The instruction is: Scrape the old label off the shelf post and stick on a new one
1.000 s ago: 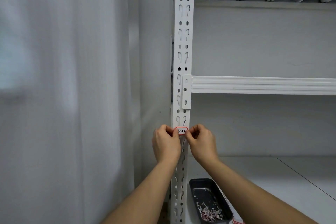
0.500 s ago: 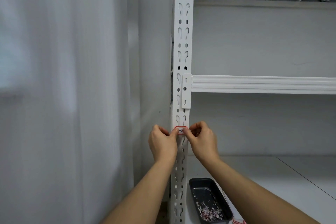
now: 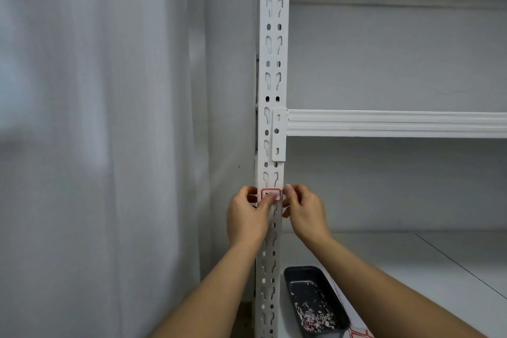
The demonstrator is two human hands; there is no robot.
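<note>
White curtain (image 3: pixel 96 145) hangs to your left, and the white shelf post (image 3: pixel 271 77) rises up the middle with a crossbeam (image 3: pixel 395 123) running off to the right. Since half a second ago your right hand (image 3: pixel 304 208) has slid off the new label (image 3: pixel 271 194) to the post's right edge, so more of the red border shows. That label sits flat on the post's front face, just below the beam bracket (image 3: pixel 279 134). Your left hand (image 3: pixel 248 217) comes up from below with its thumb pressing the label's lower middle and the other fingers curled at the post's left edge. Your right hand's fingers are loosely curled beside the label; whether they touch it you cannot tell. Open shelf board (image 3: pixel 411 269) lies to the right, with a dark tray (image 3: pixel 293 274) of paper scrapings (image 3: pixel 315 318) near the post's foot, below your right forearm.
</note>
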